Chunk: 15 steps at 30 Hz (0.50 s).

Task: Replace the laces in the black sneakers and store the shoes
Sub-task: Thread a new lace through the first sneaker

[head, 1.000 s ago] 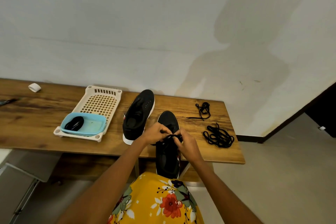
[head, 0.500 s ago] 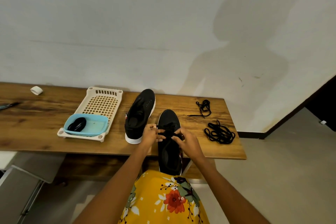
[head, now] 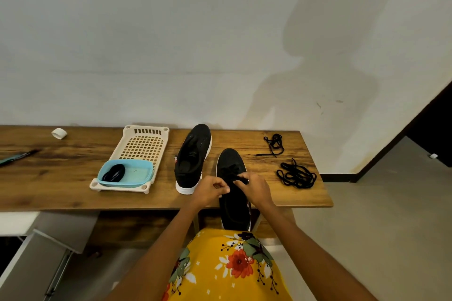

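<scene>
Wooden table (head: 73,186) against white wall (head: 171,32)

Two black sneakers with white soles (head: 193,156), black loose laces (head: 296,175), brown woodgrain table (head: 61,188), cream perforated plastic tray (head: 141,145), light-blue tub (head: 137,173), yellow floral-print garment (head: 227,269).

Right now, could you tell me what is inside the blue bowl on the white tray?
The blue bowl holds a dark coiled item, seemingly a lace. Whatever lies beneath the coil is covered.
</scene>
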Tool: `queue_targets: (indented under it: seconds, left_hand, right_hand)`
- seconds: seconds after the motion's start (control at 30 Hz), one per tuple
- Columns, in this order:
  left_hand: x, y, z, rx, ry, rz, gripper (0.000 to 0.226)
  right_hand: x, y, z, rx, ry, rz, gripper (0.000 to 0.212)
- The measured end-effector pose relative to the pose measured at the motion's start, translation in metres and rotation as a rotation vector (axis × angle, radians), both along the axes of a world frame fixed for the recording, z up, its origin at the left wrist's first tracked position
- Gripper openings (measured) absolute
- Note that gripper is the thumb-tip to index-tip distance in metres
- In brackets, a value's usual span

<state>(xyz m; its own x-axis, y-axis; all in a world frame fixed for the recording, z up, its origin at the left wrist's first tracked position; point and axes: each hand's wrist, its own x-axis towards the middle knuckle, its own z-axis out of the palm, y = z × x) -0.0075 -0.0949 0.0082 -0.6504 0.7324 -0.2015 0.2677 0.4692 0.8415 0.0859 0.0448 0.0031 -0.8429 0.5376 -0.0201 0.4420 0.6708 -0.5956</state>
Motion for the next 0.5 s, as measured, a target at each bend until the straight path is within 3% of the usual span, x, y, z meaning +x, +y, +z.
queue_targets:
  seconds: [0.27, 0.5]
  left_hand:
    - [0.006, 0.01, 0.0, 0.001, 0.046, 0.167, 0.018]
    - [0.017, 0.013, -0.008, 0.074, -0.053, 0.309, 0.033]
  right_hand:
    - [-0.001, -0.002, 0.0, 0.025, -0.009, -0.021, 0.027]
    - [0.002, -0.005, -0.002, 0.042, 0.007, -0.045, 0.023]
